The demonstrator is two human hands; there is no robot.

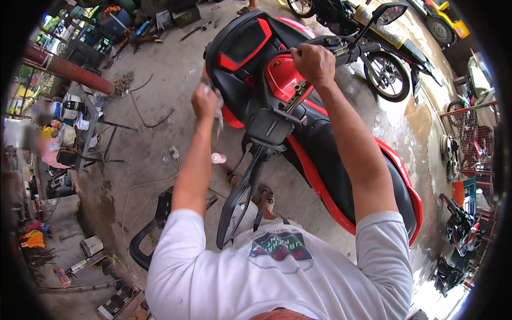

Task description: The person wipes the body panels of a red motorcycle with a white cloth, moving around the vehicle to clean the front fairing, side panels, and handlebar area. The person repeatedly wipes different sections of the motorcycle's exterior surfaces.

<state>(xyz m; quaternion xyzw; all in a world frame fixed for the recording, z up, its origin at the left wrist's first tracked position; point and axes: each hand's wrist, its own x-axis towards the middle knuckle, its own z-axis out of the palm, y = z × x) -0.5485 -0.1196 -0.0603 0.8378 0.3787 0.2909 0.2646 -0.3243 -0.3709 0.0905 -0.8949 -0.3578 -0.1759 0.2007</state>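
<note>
A red and black scooter (320, 154) stands in front of me, running from upper left to lower right. My left hand (203, 102) is closed round a crumpled greyish rag (219, 109), beside the left edge of the black front panel (217, 66). My right hand (314, 64) makes a fist over the red handlebar area (281, 74), near the far handlebar end. Its fingertips are hidden, so what they grip cannot be made out. Between my arms are a black phone-like box (269, 127) on the handlebar and the near mirror (233, 216).
A pink bottle (218, 158) and a thin cable (146, 184) lie on the concrete floor left of the scooter. A black motorcycle (386, 69) stands beyond. A metal-legged table (92, 128) holds clutter at left; a red wire cage (477, 144) is at right.
</note>
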